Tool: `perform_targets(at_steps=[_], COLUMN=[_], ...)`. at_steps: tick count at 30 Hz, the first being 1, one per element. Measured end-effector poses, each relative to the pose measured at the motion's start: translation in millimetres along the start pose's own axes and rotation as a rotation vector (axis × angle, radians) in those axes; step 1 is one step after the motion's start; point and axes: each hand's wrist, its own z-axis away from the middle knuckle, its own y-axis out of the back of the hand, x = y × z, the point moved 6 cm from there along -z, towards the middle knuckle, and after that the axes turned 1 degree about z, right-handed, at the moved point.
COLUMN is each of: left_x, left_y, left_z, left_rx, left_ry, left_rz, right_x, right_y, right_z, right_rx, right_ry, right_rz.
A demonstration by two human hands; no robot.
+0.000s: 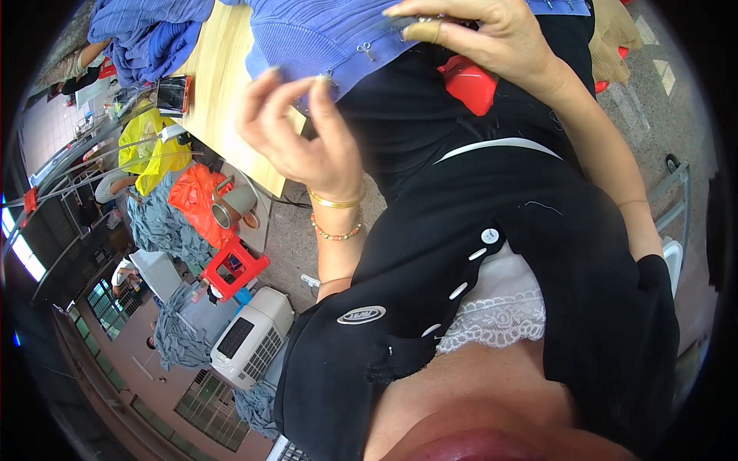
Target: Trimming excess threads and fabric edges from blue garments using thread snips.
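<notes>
Two hands work at the lap on my feed: my left hand (304, 142) and my right hand (500, 42), both at the near edge of a blue ribbed knit (307, 46). The knit lies partly over the pale wooden worktop (223, 73) and partly over the black trousers (400, 104). A small looped metal fastener (365, 51) sits on its edge between my hands. My left fingers are bent and blurred, so I can't tell whether they pinch the cloth; my right thumb and forefinger straddle the edge, slightly apart, and I can't confirm a grip either. I judge the step in hand to be setting or sorting fasteners along that edge. The next move, I'd say, calls for steadying the cloth with one hand while the other handles a single fastener
</notes>
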Motion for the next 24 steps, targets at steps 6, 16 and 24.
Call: perform_targets(at_steps=[6,16,24], left_x=[-47.9,-108.3,-81.9], left_y=[-7.5,21.0,9.7], left_z=[12.8,15.1,16.3], left_rx=[-0.047,0.148,0.029], left_ry=[0.543,0.466,0.333], left_rz=[0.497,0.309,0.225], right_x=[25.6,8.8,-2.8], right_y=[5.6,-4.8,-8.2], right_z=[12.8,5.1,1.8], right_rx=[0.067,0.015,-0.056], right_ry=[-0.317,-0.199,-0.208], right_rz=[-0.077,-0.063,-0.025])
